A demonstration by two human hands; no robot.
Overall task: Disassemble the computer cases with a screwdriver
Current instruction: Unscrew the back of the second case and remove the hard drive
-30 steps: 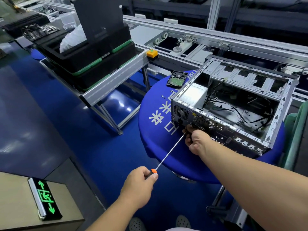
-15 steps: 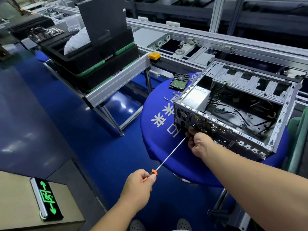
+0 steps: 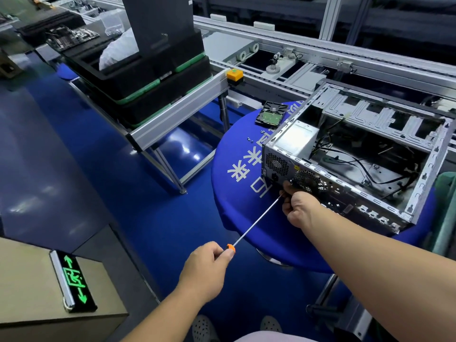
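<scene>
head view: left hand (image 3: 206,264) grips screwdriver (image 3: 256,222) — right hand (image 3: 299,206) pinches tip at case (image 3: 350,154) rear edge.

White characters 未来 and 口 on the blue table cover (image 3: 237,154); green arrows and running figure on the exit sign (image 3: 74,280).

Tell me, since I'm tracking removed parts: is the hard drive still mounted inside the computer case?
No, the hard drive lies on the blue table, outside the computer case and beside its far corner.
</scene>
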